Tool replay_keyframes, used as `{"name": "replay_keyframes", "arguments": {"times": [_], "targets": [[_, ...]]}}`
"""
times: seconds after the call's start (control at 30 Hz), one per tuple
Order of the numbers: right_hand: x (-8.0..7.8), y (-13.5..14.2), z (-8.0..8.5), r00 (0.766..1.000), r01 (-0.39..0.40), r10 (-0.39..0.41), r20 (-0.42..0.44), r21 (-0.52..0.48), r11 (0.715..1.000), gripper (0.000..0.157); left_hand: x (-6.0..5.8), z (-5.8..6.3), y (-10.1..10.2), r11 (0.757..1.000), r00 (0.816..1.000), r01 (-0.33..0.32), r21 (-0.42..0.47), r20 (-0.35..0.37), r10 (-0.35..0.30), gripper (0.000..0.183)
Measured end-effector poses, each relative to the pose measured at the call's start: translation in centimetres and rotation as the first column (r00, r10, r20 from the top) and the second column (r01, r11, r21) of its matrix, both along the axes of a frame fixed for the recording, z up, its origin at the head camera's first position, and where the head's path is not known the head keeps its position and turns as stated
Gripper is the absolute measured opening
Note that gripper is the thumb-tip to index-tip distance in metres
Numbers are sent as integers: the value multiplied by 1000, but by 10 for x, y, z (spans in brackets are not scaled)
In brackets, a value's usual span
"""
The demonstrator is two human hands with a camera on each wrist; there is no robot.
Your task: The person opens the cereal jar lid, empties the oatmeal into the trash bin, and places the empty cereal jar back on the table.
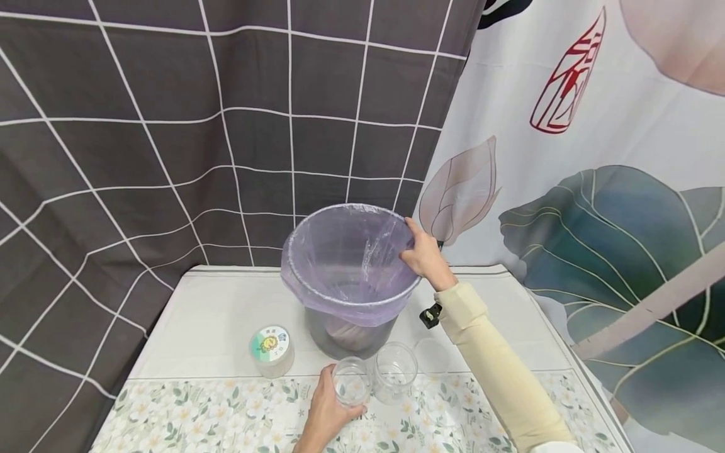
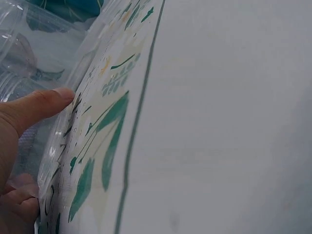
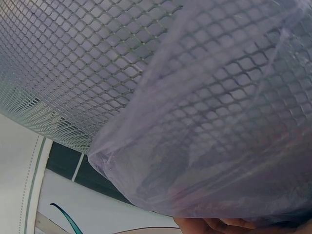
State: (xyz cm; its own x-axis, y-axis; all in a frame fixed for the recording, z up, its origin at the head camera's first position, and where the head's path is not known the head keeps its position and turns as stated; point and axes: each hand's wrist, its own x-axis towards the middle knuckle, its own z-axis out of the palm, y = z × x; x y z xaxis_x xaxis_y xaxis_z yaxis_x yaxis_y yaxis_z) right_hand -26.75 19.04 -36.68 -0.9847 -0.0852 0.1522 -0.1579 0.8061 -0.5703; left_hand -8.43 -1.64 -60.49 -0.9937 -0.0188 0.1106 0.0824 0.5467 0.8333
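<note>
A wire-mesh trash can [image 1: 354, 336] stands on the table, lined with a thin purple plastic bag [image 1: 357, 309] folded over its rim. My right hand [image 1: 426, 257] grips the rim at its right side through the bag; in the right wrist view its fingers [image 3: 214, 225] show below the bag. In front of the can, my left hand [image 1: 327, 410] holds a small clear plastic jar [image 1: 351, 382], with fingers on its left and the thumb near its front. Close to its right is a larger clear jar [image 1: 395, 372], its mouth uncovered.
A clear round lid [image 1: 433, 356] lies flat to the right of the larger jar. Left of the can stands a tub [image 1: 272, 351] with a green and white label on top. The table [image 1: 198, 314] is white at the back, with a floral cloth [image 1: 198, 415] in front; curtains hang behind.
</note>
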Motion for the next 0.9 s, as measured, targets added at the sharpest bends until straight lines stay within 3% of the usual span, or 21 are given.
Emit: {"name": "replay_keyframes", "arguments": {"times": [0.53,0.67,0.9], "targets": [[4,2,-5,999,-25,25,25,-2,1000,77,8,0,0,1000,999,19,23,47,-20,95],[3,4,-3,1000,-17,18,8,-24,1000,75,6,0,2,999,999,20,38,25,-21,94],[-2,3,1,998,5,-4,62,-31,999,71,4,2,-1,998,1000,19,54,15,-19,95]]}}
